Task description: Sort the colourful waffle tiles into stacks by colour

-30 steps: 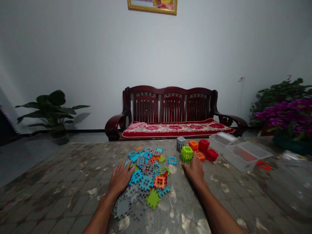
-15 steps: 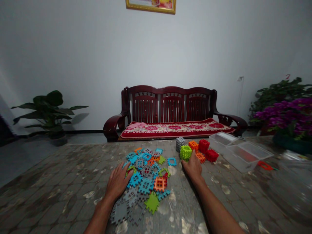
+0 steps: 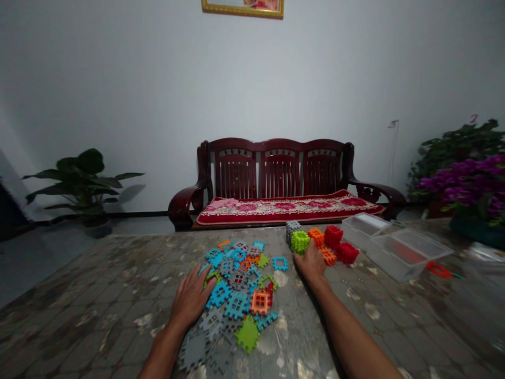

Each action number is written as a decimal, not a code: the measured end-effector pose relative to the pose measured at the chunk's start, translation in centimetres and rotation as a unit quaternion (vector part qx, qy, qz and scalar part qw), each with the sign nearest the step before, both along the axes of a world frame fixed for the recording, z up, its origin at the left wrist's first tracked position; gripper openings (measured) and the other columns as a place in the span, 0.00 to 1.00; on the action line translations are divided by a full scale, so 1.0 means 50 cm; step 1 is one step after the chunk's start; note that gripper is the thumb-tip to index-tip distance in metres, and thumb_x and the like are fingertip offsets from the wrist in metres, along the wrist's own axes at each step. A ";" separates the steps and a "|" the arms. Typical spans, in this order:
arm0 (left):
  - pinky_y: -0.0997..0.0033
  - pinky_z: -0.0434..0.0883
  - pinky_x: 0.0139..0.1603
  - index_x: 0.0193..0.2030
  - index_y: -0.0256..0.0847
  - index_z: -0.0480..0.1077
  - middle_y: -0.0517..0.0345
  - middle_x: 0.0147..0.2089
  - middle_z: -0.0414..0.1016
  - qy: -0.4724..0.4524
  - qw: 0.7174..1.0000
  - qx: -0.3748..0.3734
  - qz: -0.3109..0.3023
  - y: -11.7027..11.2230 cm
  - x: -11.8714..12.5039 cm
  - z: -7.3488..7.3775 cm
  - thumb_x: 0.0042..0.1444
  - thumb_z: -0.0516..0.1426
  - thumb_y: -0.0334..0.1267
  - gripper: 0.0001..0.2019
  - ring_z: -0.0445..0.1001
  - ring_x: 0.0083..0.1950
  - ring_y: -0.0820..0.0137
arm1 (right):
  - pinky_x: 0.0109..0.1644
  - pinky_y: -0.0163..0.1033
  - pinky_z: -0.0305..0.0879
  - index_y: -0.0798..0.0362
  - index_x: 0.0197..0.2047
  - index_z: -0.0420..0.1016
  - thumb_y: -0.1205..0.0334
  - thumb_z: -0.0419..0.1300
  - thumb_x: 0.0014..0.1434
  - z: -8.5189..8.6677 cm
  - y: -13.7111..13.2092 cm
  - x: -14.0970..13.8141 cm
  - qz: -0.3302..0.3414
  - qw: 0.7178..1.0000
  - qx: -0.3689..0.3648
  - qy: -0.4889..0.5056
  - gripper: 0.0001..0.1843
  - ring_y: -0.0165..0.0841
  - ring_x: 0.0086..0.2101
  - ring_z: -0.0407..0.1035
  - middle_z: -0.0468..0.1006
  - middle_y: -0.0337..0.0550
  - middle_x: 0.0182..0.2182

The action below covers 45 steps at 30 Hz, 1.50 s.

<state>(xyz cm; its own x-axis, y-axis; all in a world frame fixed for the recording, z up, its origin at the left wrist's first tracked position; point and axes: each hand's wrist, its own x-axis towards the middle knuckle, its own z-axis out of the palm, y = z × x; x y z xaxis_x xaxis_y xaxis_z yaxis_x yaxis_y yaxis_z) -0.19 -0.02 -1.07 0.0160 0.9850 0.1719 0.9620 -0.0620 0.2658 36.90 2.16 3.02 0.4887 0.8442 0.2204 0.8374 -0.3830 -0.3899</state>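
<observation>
My left hand [image 3: 192, 296] lies with its fingers apart on the left edge of a loose pile of flat, notched interlocking plastic tiles [image 3: 237, 304] in blue, grey, green and orange. My right hand [image 3: 312, 263] has its thumb and a finger around the near sides of a lime-green block of tiles [image 3: 300, 241]; its other fingers are partly hidden. Close behind that block stands a grey block [image 3: 292, 228]. To its right are an orange block [image 3: 316, 237], another orange one [image 3: 327, 256], and two red blocks [image 3: 333, 236]. A single blue frame tile [image 3: 280, 263] lies between pile and blocks.
An open clear plastic box [image 3: 398, 258] stands right of the blocks, with a small orange-red item [image 3: 438, 269] beside it. Clear plastic [image 3: 477, 300] lies at the right edge. Beyond the table [image 3: 118, 279] is a wooden bench [image 3: 276, 168]; plants stand on both sides.
The green block sits slightly lower and closer to my right hand, which has shifted little. The view has turned slightly. My left hand stays on the pile's edge.
</observation>
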 end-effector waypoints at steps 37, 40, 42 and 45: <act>0.49 0.49 0.75 0.72 0.42 0.60 0.41 0.77 0.55 0.041 0.999 -0.031 0.009 -0.023 0.052 0.023 0.69 0.46 0.48 0.28 0.52 0.77 0.54 | 0.63 0.48 0.61 0.60 0.63 0.60 0.63 0.57 0.55 -0.057 -0.033 0.020 0.084 0.982 0.159 0.060 0.32 0.47 0.57 0.66 0.72 0.59 0.55; 0.48 0.47 0.75 0.73 0.43 0.59 0.41 0.77 0.54 0.045 0.998 -0.039 0.010 -0.034 0.082 0.031 0.69 0.45 0.49 0.29 0.51 0.78 0.53 | 0.61 0.48 0.64 0.56 0.58 0.65 0.64 0.52 0.57 -0.076 -0.067 0.016 0.129 0.966 0.202 0.100 0.25 0.44 0.53 0.69 0.74 0.55 0.50; 0.47 0.48 0.74 0.73 0.42 0.59 0.40 0.77 0.54 0.041 0.998 -0.035 0.021 -0.042 0.104 0.036 0.69 0.45 0.49 0.29 0.52 0.77 0.52 | 0.60 0.47 0.65 0.55 0.54 0.69 0.64 0.50 0.58 -0.081 -0.087 0.009 0.174 0.957 0.206 0.111 0.21 0.42 0.51 0.69 0.75 0.53 0.48; 0.45 0.49 0.73 0.73 0.39 0.59 0.35 0.76 0.54 0.030 0.998 -0.029 0.052 -0.055 0.139 0.044 0.69 0.45 0.49 0.29 0.52 0.77 0.49 | 0.63 0.48 0.62 0.54 0.53 0.72 0.60 0.49 0.62 -0.080 -0.103 -0.004 0.241 0.944 0.196 0.107 0.19 0.42 0.53 0.68 0.76 0.53 0.49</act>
<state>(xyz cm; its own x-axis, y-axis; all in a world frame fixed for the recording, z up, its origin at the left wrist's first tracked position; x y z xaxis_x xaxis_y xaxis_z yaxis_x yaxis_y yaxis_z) 6.78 -2.76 1.12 -0.0786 0.9901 0.1164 0.9768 0.0531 0.2074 36.69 -2.98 -0.99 0.1365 0.8538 0.5024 0.7634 0.2325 -0.6026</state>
